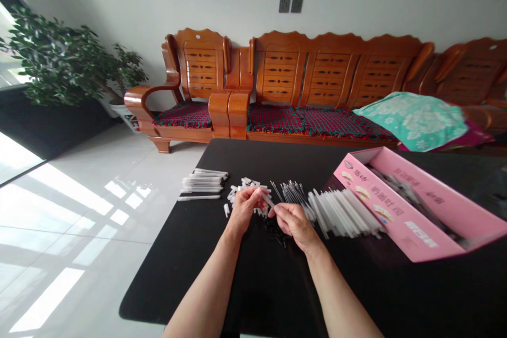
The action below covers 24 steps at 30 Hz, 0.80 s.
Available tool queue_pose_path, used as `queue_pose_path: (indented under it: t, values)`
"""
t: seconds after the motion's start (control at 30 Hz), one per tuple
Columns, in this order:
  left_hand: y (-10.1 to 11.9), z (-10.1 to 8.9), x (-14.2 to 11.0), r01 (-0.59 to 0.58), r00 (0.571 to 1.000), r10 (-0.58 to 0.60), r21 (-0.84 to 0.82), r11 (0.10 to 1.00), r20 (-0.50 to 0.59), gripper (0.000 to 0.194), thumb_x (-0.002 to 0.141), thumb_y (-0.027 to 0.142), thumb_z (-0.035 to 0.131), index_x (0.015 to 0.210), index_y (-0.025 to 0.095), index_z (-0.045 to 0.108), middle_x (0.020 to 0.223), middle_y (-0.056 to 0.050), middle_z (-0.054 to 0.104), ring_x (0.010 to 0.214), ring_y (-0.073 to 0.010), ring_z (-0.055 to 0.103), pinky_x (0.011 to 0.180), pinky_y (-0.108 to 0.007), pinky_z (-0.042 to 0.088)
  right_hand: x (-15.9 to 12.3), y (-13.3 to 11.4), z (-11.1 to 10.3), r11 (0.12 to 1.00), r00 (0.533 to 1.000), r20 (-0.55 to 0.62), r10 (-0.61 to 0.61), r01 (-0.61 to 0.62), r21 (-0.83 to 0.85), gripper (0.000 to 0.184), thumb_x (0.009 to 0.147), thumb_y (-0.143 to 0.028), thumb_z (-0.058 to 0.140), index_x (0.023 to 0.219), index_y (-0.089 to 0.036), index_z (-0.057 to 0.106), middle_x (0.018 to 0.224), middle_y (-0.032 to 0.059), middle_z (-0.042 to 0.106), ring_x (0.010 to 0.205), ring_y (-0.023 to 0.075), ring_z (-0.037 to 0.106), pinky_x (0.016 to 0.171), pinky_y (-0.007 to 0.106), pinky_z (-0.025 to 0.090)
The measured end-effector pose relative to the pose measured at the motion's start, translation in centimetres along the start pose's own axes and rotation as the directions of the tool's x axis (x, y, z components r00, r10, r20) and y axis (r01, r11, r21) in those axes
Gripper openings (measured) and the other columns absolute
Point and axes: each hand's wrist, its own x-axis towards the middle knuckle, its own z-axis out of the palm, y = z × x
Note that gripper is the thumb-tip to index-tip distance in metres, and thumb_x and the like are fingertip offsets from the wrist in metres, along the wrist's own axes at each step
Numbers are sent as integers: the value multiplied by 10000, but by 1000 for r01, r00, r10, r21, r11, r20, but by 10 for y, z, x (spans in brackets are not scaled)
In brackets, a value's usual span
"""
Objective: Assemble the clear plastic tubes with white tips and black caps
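Between my two hands is a short, whitish pen cap (pixel 268 200), slanting down to the right. My left hand (pixel 246 207) pinches its upper end with thumb and fingers. At the lower end my right hand (pixel 293 223) is closed; any smaller piece in those fingertips is hidden. Behind and under my hands lies a loose heap of white pen caps (pixel 239 189). Small black plugs (pixel 278 236) are scattered just below. Pen refills (pixel 293 193) with metal tips lie past my right hand, beside a pile of translucent pen barrels (pixel 348 214).
Capped pens (pixel 204 182) lie in a stack on the left of the black table (pixel 190 274). A pink cardboard box (pixel 400 224) with grey contents stands at the right. Beyond are a wooden sofa (pixel 281 74), a teal cloth (pixel 415 119) and a potted plant (pixel 75 63).
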Motion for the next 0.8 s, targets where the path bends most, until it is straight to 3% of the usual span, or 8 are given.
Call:
queue_pose_path:
  t: [0.1,0.23,0.33,0.43,0.5,0.57,0.7,0.8]
  values:
    - [-2,0,1,-7,997,10,28,1000,-81,376,823,486,711,840,112,743,584,-18,609,513,-99,547,513,-205,458,0,-1,1,970,993,-49,-109,96,-225,417,951,-492,489,792,-147,660,502,-58,375,462,89,299,462,240,201]
    - [-1,-1,3,13,991,-12,12,1000,-130,393,788,503,737,798,111,731,555,-11,596,482,-94,532,487,-200,439,0,-2,8,816,949,-109,-297,192,-545,426,961,-465,466,698,-168,619,574,-12,448,552,115,385,540,258,261]
    - [2,-3,3,22,999,-22,-6,1000,-50,384,804,498,727,817,115,726,571,-15,610,492,-94,540,511,-205,449,0,-2,10,914,974,-118,-196,137,-383,423,963,-493,454,758,-167,630,529,-30,431,494,108,360,498,249,249]
    - [4,-2,3,29,999,-29,-13,999,25,366,821,483,718,825,116,727,579,-18,618,495,-93,542,521,-208,451,-1,-2,6,993,1000,-4,-18,18,-120,435,966,-515,425,856,-154,640,459,-76,360,402,95,259,429,239,199]
    - [3,0,2,18,1000,-18,-16,1000,5,358,818,473,723,815,115,733,580,-19,622,496,-93,545,517,-205,450,-2,-3,4,989,999,25,-32,35,-143,426,969,-500,420,864,-152,642,464,-81,343,406,95,247,431,238,196]
    - [1,2,1,-1,998,0,-10,1000,-62,352,810,468,730,804,116,739,577,-20,627,497,-93,552,513,-200,452,-2,-4,4,922,986,-19,-167,149,-359,406,979,-454,420,791,-162,630,501,-52,396,452,102,318,474,243,226]
    - [-2,3,1,-23,979,24,7,1000,-203,354,777,474,751,782,120,744,557,-14,622,485,-98,556,503,-204,462,1,-7,13,555,906,-23,-423,240,-796,352,981,-306,408,724,-170,607,576,28,553,528,124,445,562,274,245]
    - [0,-1,2,-17,976,16,-3,1000,-216,365,764,483,759,774,119,739,545,-11,612,478,-99,550,502,-210,461,3,-6,17,572,912,-27,-410,234,-786,337,984,-316,416,755,-178,621,605,42,581,552,132,472,574,272,260]
